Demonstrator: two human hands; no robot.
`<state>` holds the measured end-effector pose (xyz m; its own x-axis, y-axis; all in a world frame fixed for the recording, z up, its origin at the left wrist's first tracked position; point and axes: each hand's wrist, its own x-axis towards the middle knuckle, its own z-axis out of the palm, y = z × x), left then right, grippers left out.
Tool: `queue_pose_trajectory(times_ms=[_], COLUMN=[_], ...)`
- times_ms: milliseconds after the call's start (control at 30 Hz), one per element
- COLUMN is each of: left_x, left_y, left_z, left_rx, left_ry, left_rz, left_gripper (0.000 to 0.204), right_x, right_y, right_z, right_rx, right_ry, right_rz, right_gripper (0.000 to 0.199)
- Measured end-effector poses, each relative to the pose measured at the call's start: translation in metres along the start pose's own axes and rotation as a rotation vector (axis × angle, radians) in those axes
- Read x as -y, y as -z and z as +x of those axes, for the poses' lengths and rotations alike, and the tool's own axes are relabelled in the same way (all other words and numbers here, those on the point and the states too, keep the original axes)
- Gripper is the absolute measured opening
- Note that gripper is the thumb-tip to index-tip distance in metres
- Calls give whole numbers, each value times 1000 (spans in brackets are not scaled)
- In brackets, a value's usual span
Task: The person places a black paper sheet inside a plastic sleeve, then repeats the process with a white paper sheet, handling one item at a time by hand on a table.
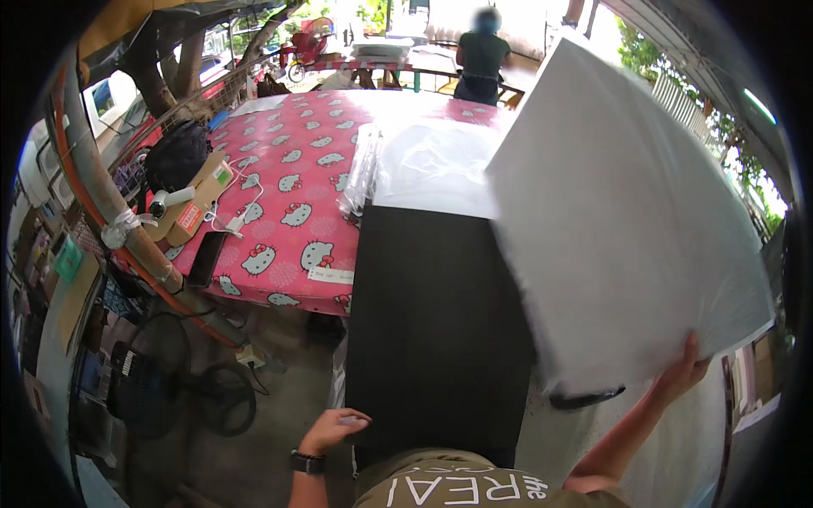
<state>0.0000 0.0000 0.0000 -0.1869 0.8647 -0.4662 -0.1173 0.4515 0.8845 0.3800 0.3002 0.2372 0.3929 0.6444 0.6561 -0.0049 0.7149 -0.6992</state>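
Note:
A large white sheet, glossy like plastic film along its right side, is raised and tilted on the right. My right hand grips its lower edge, the thumb showing on the near face and the other fingers partly hidden. A big black board lies in front of me, reaching from my waist to the table. Beside its lower left edge is my left hand, fingers curled together with a small pale bit between them that I cannot make out. Beyond the board lie clear plastic-wrapped white sheets.
A table with a pink cartoon-cat cover bears a phone, a cardboard box, a white cable and a black bag. An orange-striped pole and a fan stand left. A person is at the far end.

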Motion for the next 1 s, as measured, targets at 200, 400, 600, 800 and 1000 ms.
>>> queue_pose_trajectory(times_ms=[200, 400, 600, 800, 1000], left_x=[-3, 44, 31, 6, -18], left_y=[40, 29, 34, 43, 38], left_z=[3, 6, -14, -15, -10], left_rx=[-266, -305, -290, -225, -120], left_ry=[-68, -33, 71, 118, 56], left_rz=[33, 22, -151, -116, -97], left_gripper=[24, 23, 26, 25, 27], right_x=[-51, -109, -229, -251, -270], right_y=[-191, -414, -456, -421, -407], right_z=[87, 70, -7, -65, -98], right_rx=[487, 917, 1314, 1668, 1789], right_ry=[772, 794, 698, 433, -22], right_rz=[-827, -867, -930, -852, -699], right_gripper=[22, 37, 33, 36, 55])
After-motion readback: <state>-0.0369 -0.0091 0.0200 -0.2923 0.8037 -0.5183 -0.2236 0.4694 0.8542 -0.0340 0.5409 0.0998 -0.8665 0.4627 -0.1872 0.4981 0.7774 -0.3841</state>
